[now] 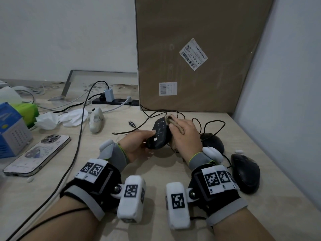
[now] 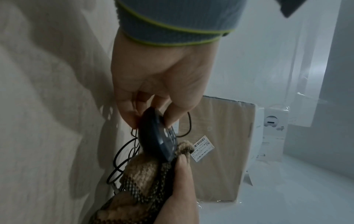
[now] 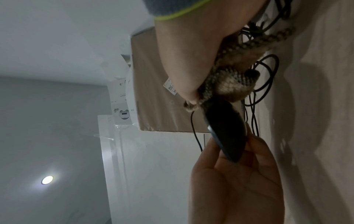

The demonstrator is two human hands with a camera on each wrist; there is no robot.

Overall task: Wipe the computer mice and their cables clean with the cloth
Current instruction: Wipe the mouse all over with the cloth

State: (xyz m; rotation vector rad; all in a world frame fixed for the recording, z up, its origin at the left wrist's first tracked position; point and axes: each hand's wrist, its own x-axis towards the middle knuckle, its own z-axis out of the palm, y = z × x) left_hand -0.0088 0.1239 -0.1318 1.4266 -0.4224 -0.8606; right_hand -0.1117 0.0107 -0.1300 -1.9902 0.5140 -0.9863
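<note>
My left hand (image 1: pixel 139 143) grips the near end of a black mouse (image 1: pixel 157 134), held above the desk with its underside turned up. In the left wrist view the thumb and fingers pinch the mouse (image 2: pixel 159 136) by its edge. My right hand (image 1: pixel 185 134) holds a brown knitted cloth (image 1: pixel 171 120) wrapped round the far side of that mouse; the cloth (image 2: pixel 145 174) and the mouse (image 3: pixel 226 130) also show in the wrist views. Its black cable (image 1: pixel 149 117) trails across the desk. Two more black mice (image 1: pixel 245 172) (image 1: pixel 212 142) lie to the right.
A large cardboard box (image 1: pixel 199 54) leans against the wall behind. A phone (image 1: pixel 37 154), tissue packs (image 1: pixel 10 129), crumpled tissues (image 1: pixel 60 119), a white object (image 1: pixel 96 121) and a power strip (image 1: pixel 115 101) with cables lie to the left. The desk's right edge meets a wall.
</note>
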